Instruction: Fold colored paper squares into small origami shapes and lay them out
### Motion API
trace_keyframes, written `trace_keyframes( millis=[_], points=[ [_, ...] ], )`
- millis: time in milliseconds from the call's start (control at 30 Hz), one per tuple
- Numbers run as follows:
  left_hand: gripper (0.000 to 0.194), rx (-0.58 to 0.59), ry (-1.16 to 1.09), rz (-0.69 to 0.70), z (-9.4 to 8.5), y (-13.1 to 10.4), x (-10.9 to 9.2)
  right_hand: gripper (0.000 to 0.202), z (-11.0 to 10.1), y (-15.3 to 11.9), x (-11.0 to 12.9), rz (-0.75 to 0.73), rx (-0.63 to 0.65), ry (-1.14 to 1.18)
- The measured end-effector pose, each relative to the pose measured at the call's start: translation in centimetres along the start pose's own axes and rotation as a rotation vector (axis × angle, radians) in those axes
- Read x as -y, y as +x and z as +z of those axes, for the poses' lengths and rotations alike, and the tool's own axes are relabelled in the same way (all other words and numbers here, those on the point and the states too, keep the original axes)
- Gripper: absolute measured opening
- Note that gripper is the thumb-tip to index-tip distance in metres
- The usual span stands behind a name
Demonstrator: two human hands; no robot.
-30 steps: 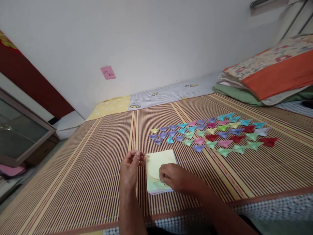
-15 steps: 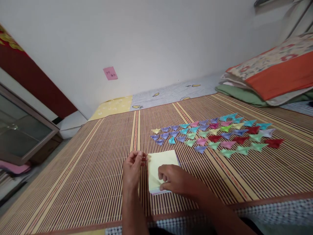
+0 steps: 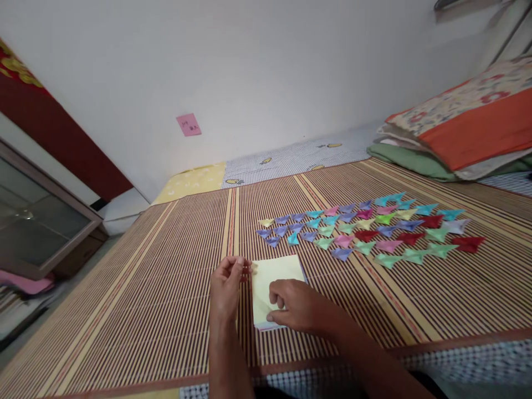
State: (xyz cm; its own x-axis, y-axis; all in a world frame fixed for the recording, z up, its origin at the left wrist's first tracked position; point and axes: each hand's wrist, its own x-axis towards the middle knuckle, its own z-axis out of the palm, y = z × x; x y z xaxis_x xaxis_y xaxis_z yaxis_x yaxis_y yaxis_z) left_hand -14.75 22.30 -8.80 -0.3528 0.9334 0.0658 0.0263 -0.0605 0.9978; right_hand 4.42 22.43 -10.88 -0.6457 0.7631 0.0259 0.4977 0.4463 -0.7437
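A stack of square paper sheets (image 3: pixel 264 291), pale yellow on top, lies on the striped mat (image 3: pixel 178 288). Beside its upper left edge is my left hand (image 3: pixel 226 282), thumb and index finger pressed together; whether anything thin is between them is too small to tell. My right hand (image 3: pixel 293 303) rests on the stack's right part, fingers curled under and thumb stretched toward the lower edge. Whether the right fingers grip a sheet is hidden. Beyond the hands, several folded paper shapes (image 3: pixel 366 235) in many colours lie in slanting rows.
Folded bedding (image 3: pixel 465 130) is piled at the right against the wall. Patterned cloth (image 3: pixel 286 158) shows beyond the mat's far edge. A pink note (image 3: pixel 188 124) is on the wall. A glass-fronted cabinet (image 3: pixel 41 213) stands at the left.
My right thumb has slid slightly left along the lower part of the stack. My left hand keeps its pose, and the view has shifted very slightly.
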Motion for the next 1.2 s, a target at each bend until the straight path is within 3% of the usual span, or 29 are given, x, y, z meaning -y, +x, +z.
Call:
trace_keyframes(
  millis=[233, 767, 900, 1033, 1200],
  points=[
    [0.034, 0.013, -0.006, 0.001, -0.1, -0.1, 0.1, 0.028, 0.7, 0.4, 1.0, -0.014, -0.045, -0.039],
    [0.032, 0.015, -0.019, 0.009, -0.2, 0.1, 0.5, 0.013, 0.6, 0.7, 0.9, -0.049, -0.092, 0.045],
    [0.032, 0.013, -0.019, 0.002, -0.1, 0.1, 0.4, 0.016, -0.7, 0.5, 0.4, -0.019, -0.184, 0.101],
    [0.035, 0.015, -0.027, -0.018, 0.4, -0.2, -0.1, 0.009, -3.6, -0.2, -1.1, -0.002, -0.307, 0.208],
    [0.042, 0.106, -0.07, -0.057, 2.5, -1.5, -1.7, 0.012, -6.3, -1.4, -1.7, -0.037, -0.475, 0.298]
  ],
)
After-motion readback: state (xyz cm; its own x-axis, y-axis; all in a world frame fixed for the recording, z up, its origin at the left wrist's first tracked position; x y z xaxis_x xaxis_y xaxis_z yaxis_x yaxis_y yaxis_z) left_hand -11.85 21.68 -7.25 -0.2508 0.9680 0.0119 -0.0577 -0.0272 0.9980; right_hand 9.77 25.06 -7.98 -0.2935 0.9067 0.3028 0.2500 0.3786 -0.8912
